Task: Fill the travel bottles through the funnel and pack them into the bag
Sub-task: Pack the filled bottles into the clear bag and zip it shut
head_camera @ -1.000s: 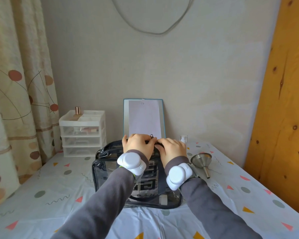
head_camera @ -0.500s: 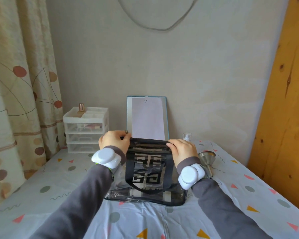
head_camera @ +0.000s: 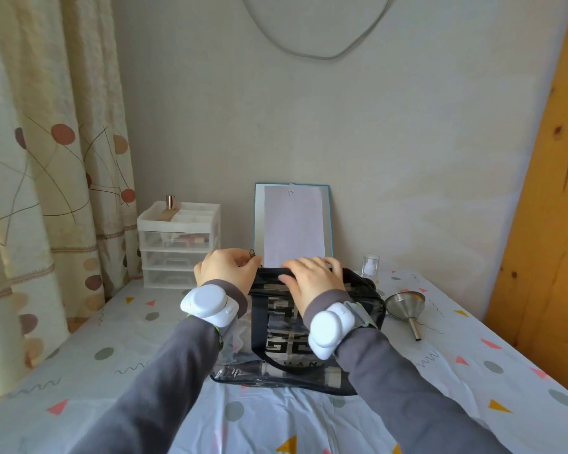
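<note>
Our left hand [head_camera: 226, 274] is curled at the left end of the bag's top edge, fingertips pinching the small dark zipper pull [head_camera: 252, 253], which pokes out just past them. Our right hand [head_camera: 313, 284] lies over the middle of that same edge with the fingers stretched nearly flat and pointing left, pressing on the black trim rather than closing round anything. Each wrist carries a white band device [head_camera: 207, 301] over a grey sleeve.

The bag [head_camera: 286, 326] sits at the centre of the frame on the table [head_camera: 112, 355]. It is clear plastic with black binding, black straps and a black geometric panel on the near face. Through the clear wall near the bottom we see pale cylindrical shapes lying flat, but we cannot tell whether they are bottles.

Just right of the bag a metal funnel [head_camera: 405, 303] lies on its side on the cloth, its spout pointing to the lower right. Behind the bag's right end a small clear spray bottle [head_camera: 370, 265] stands upright near the wall.

Directly behind the bag a blue-edged board [head_camera: 292, 221] with a white sheet leans on the wall. Left of it stands a white drawer unit [head_camera: 177, 247] with a copper-capped item [head_camera: 170, 202] on top. A patterned curtain [head_camera: 46, 158] fills the left of the frame, and a wooden panel [head_camera: 554, 191] the right.
</note>
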Tool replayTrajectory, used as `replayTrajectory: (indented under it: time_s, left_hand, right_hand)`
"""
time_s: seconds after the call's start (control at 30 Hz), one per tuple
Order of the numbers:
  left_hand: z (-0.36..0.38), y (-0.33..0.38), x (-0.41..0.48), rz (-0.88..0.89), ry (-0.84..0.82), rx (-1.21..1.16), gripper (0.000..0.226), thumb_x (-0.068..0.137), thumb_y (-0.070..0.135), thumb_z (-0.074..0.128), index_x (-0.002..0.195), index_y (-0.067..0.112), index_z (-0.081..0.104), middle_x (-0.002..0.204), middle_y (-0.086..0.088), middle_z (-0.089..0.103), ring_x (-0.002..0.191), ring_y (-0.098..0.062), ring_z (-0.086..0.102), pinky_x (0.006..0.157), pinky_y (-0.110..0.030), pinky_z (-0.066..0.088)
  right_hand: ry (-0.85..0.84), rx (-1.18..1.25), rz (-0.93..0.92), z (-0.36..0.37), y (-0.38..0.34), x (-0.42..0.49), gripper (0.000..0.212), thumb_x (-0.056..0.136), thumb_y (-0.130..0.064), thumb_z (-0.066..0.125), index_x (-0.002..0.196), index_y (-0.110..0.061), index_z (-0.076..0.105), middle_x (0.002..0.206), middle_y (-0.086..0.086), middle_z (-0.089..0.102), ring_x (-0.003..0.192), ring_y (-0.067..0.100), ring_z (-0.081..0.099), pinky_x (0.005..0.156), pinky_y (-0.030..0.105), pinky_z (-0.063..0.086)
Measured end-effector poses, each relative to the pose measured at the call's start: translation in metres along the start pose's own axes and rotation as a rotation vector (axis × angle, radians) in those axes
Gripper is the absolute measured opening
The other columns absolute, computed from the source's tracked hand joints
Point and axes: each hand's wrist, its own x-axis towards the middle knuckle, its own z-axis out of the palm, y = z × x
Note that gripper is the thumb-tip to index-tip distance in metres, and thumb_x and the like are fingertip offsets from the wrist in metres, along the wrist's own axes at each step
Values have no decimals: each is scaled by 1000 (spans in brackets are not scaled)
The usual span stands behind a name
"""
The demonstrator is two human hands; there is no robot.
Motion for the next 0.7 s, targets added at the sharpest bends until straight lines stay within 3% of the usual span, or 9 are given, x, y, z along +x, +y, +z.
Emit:
replayTrajectory:
  time_s: [0.13,0.3,0.4,0.5,0.7]
  left_hand:
    - [-8,-20,9,-167,1,-178,26,76,44,61,61,23,69,67,-2,68,79,-29,63,83,-37,51]
    - [-11,-48,13,-394,40,-489,23,65,40,76,45,35,64,61,12,65,74,-18,65,86,-32,49]
    - [-9,-57,9,-439,36,-587,24,64,39,78,44,41,66,47,19,61,65,-8,60,77,-26,43]
    - [-7,-62,7,-484,42,-685,22,63,36,80,45,35,67,48,21,62,59,3,57,73,-21,38]
    - [0,-61,10,-478,31,-712,30,66,30,79,41,38,65,45,19,61,58,-2,57,71,-21,39]
  right_hand:
    - [-7,25,40,-1,0,7,28,97,-35,38,107,-25,62,107,-6,64,108,18,50,99,32,19]
    - [31,34,95,0,12,3,30,97,-37,38,105,-26,64,104,-6,67,105,19,53,96,32,22]
    - [26,11,84,4,8,3,30,97,-37,37,105,-27,64,101,-6,67,104,18,53,95,31,21]
    - [36,9,79,8,7,3,30,97,-38,37,106,-27,64,101,-7,67,103,18,53,94,31,21]
    - [42,-3,86,8,5,2,28,97,-36,37,105,-25,61,103,-7,65,103,18,53,93,31,19]
